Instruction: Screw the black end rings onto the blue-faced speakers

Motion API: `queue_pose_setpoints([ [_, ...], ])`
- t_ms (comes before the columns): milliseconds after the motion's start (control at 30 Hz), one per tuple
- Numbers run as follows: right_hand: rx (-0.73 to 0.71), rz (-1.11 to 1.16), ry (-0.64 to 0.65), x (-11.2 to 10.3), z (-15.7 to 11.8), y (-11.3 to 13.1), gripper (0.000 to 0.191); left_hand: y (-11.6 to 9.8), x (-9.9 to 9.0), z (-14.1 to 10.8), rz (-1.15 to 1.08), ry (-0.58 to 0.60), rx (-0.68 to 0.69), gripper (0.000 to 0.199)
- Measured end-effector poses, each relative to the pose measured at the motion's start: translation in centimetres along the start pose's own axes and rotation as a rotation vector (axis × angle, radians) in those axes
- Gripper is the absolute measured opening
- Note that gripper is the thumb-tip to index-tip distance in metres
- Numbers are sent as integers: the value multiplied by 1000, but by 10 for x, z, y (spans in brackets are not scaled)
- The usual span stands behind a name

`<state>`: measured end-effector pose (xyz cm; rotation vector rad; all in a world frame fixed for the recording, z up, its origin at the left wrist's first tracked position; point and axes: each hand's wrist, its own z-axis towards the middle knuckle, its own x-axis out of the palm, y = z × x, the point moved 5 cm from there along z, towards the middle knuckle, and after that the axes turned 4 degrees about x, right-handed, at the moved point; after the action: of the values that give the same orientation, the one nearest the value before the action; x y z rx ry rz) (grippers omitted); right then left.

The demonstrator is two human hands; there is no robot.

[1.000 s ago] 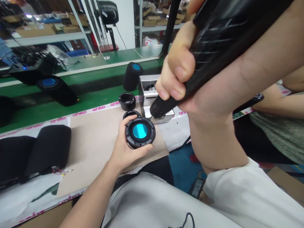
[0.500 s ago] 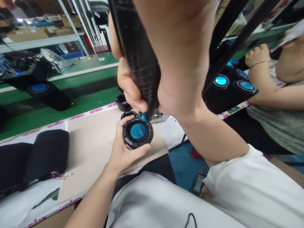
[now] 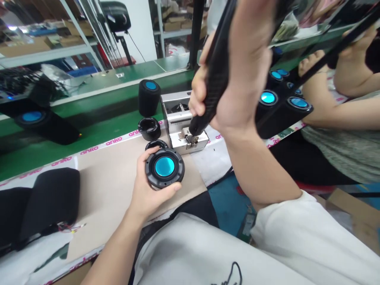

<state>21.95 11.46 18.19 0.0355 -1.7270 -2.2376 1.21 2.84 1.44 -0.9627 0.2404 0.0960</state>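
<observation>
A round black speaker part (image 3: 165, 166) with a shiny blue centre faces up in my left hand (image 3: 150, 194), whose fingers and thumb wrap its rim. My right hand (image 3: 234, 83) is closed around a black power screwdriver (image 3: 216, 75), held tilted. The tool's lower end is over a small silver metal box (image 3: 190, 145) with an opening at its front; the tip itself is hard to make out. Behind the speaker part lie a black ring (image 3: 156, 145) and a deeper black ring (image 3: 149, 128).
Black fabric-covered cases (image 3: 55, 198) with loose wires lie at the left on the cardboard-topped bench (image 3: 103, 186). A black cylinder speaker (image 3: 149, 97) stands behind the rings. More speakers (image 3: 268, 99) are at the right, beside another person's arm (image 3: 320, 91).
The screwdriver in my right hand has moved from the speaker part's edge, up and right, to the silver box. My left hand still holds the part. The view has shifted slightly.
</observation>
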Motion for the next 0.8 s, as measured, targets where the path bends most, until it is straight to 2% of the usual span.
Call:
queue_pose_setpoints([
  [133, -30, -5, -87, -6, 0, -32, 76, -1, 0, 0, 5, -14, 1, 84],
  [267, -126, -22, -302, -3, -4, -72, 71, 0, 0, 1, 2, -8, -9, 85],
  [333, -143, -10, -337, -3, -5, -80, 72, 0, 0, 2, 0, -8, -10, 85],
  [400, -68, -4, -261, 1, -3, -78, 72, 1, 0, 2, 0, -8, -15, 86],
  [500, 77, -38, -139, 13, -4, -61, 67, 3, 1, 1, 2, -6, -42, 88],
  [633, 105, -96, -102, 34, -8, -34, 59, 4, 3, 1, -2, 3, -66, 90],
  [800, 100, -175, -39, 67, -6, -15, 46, 9, 3, 1, -44, 5, -123, 92],
])
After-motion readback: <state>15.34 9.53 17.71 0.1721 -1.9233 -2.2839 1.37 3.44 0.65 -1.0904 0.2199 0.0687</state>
